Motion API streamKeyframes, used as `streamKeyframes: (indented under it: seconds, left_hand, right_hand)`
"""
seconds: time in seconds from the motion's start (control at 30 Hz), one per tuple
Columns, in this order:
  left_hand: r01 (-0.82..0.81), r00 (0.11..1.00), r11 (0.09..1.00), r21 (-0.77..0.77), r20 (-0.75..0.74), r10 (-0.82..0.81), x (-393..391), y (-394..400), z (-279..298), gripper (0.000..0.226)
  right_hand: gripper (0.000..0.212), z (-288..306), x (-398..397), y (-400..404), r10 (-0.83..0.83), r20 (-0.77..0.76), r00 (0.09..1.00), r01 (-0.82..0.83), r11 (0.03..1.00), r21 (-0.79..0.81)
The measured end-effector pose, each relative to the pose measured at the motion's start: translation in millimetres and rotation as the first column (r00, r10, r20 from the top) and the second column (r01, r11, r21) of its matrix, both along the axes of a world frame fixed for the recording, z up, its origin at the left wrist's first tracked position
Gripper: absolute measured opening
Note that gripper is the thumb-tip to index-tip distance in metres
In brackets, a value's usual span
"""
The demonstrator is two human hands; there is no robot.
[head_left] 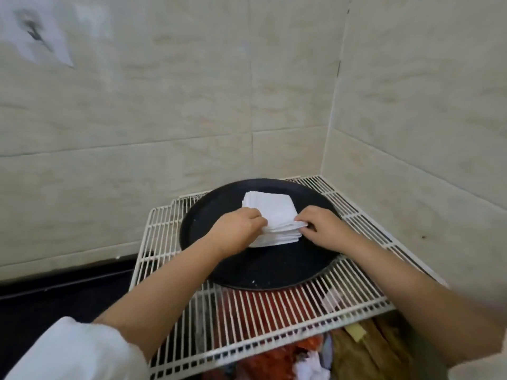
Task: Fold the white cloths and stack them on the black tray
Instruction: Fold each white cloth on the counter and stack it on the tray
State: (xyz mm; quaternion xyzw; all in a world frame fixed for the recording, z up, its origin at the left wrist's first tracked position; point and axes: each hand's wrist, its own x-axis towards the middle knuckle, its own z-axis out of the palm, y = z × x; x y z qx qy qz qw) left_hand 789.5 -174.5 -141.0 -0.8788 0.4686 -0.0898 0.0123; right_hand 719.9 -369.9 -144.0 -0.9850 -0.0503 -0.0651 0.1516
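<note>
A stack of folded white cloths [270, 215] sits on a round black tray [263, 272], toward the tray's back half. My left hand [238, 226] grips the stack's near left side, fingers curled into the layers. My right hand [319, 224] pinches the near right corner of the top cloths between thumb and fingers. Both forearms reach in from the bottom of the view.
The tray rests on a white wire rack [274, 325] set in a tiled wall corner [333, 138]. Under the rack lie red, brown and white items [301, 363]. A dark floor strip [68, 292] runs to the left.
</note>
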Motion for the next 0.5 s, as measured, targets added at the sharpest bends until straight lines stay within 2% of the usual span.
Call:
streamKeyframes:
  seconds: [0.13,0.27,0.37,0.5]
  left_hand:
    - [-0.124,0.992,0.992,-0.003,0.019,0.124,-6.0,-3.7,1.0,0.036]
    - [-0.209,0.978,0.978,-0.029,-0.026,0.208,-10.3,-3.2,0.9,0.042]
    - [-0.273,0.961,0.952,-0.140,-0.081,0.264,-14.4,3.4,0.7,0.041]
    - [-0.305,0.952,0.940,-0.149,-0.076,0.297,-19.0,11.9,-1.0,0.040]
  right_hand:
    - [0.023,5.1,3.0,-6.0,0.050,-0.019,0.999,-0.050,0.999,-0.008]
    - [0.033,10.8,7.3,-6.2,0.039,-0.078,0.996,-0.044,0.998,-0.055]
    - [0.032,19.7,15.7,1.3,0.027,-0.035,0.999,-0.027,1.000,-0.008]
    - [0.037,31.1,45.7,21.5,0.005,-0.021,1.000,-0.005,0.999,0.035]
